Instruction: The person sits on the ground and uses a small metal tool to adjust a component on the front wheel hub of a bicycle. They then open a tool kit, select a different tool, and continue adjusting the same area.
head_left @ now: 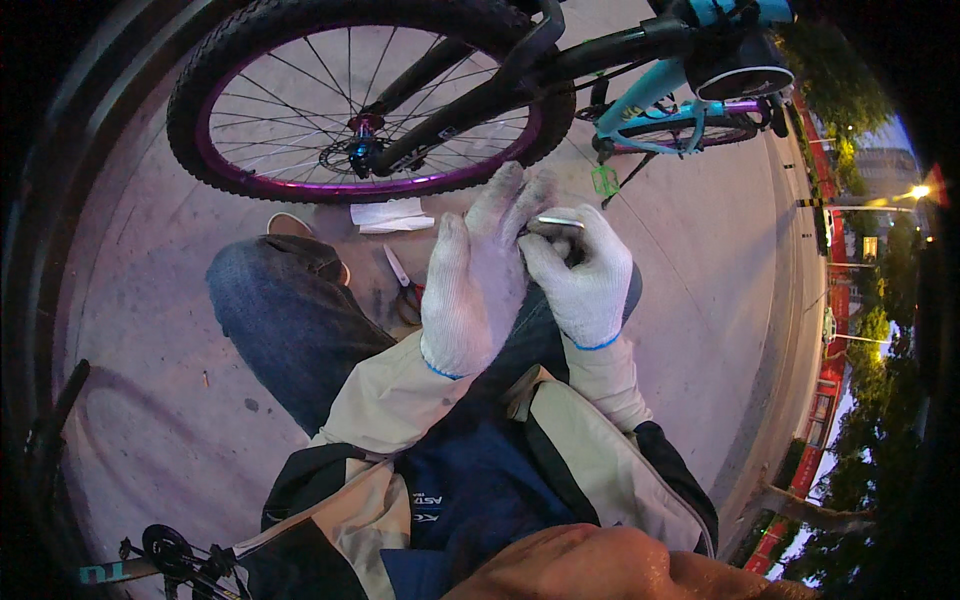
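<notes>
My left hand (472,285), in a white knitted glove with greyish smudged fingers, is held up with its fingers stretched out. Close beside those fingers, my right hand (590,285) wears a matching glove and pinches a small, thin, silvery piece (562,222) between thumb and fingers. Its exact kind is too small to tell, and part of it is hidden by the fingers. Ahead of both hands stands a bicycle wheel (212,150) with a purple rim, black knobby tyre and blue-red hub, mounted in a black fork (510,90).
Scissors (398,265) with dark handles lie open on the pavement by my left knee, near a folded white paper (390,215). A second bicycle (650,100), light blue with a green pedal (605,181), stands at the far right. Other bicycle parts (170,555) show at lower left.
</notes>
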A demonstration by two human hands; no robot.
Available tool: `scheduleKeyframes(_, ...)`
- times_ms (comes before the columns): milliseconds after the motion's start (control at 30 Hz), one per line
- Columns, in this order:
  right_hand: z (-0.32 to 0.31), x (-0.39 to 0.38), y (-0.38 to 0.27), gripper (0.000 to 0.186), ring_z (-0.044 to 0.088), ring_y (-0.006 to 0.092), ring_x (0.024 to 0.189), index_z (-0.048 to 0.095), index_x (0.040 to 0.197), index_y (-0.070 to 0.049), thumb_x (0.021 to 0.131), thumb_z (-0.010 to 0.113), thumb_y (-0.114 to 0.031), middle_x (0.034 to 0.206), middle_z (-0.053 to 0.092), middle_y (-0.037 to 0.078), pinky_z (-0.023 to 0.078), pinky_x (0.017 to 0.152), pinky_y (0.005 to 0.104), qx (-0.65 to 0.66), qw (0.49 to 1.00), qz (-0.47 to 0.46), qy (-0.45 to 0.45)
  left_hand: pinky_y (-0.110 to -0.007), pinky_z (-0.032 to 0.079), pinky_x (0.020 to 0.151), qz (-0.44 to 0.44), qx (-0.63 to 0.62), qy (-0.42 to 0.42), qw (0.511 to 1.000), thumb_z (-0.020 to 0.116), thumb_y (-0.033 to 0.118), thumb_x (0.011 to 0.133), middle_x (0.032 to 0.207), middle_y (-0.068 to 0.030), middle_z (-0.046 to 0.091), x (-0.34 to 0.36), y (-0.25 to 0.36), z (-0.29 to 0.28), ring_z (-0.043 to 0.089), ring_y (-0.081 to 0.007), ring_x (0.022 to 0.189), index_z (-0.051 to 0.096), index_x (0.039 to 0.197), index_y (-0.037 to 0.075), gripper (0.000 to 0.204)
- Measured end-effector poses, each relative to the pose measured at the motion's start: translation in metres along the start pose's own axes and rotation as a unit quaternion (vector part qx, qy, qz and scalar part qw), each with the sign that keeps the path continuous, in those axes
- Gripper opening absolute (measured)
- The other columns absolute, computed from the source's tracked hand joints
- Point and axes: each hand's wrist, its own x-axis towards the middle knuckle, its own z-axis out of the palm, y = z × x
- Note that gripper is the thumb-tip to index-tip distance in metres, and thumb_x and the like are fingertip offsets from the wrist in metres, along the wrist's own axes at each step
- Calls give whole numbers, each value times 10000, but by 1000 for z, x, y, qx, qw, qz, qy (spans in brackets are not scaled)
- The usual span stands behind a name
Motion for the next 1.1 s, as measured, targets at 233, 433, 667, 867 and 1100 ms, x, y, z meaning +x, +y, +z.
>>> scheduleKeyframes(233,10,-8,16,233,617,133,681,715,957,-31,760,830,19,836,644,63,487,625,265,84,993,-52,69,-461,243,1282,-2,-25,26,999,365,569,1098,1685,-205,332,-1,-3,-1,302,-336,1572,307,1631,29,761)
scheduleKeyframes(433,12,-12,28,247,641,172,714,705,951,-30,750,832,38,870,670,77,498,628,281,100,987,-81,93,-417,377,1199,4,8,48,999,526,273,1085,1552,-169,494,-1,-11,-16,475,-289,1443,478,1498,12,491)
scheduleKeyframes(667,12,-9,30,271,654,211,748,711,959,-31,733,841,41,884,687,94,512,637,316,94,980,-128,119,-329,507,1030,-27,103,76,991,653,25,1000,1306,-131,663,-4,-13,-35,645,-193,1161,636,1284,-40,292)
scheduleKeyframes(867,10,-7,31,278,662,228,753,725,974,-32,723,804,59,862,674,101,529,661,327,63,987,-113,97,-317,533,982,-33,123,65,990,682,44,992,1248,-108,689,-1,-10,-39,663,-175,1113,657,1261,-32,280)
scheduleKeyframes(1100,10,1,35,280,670,227,723,739,996,-54,738,786,45,863,676,100,538,668,312,28,994,-96,47,-309,552,902,-46,242,137,959,690,97,1002,1111,-81,718,8,-6,-50,676,-147,996,669,1225,-25,255)
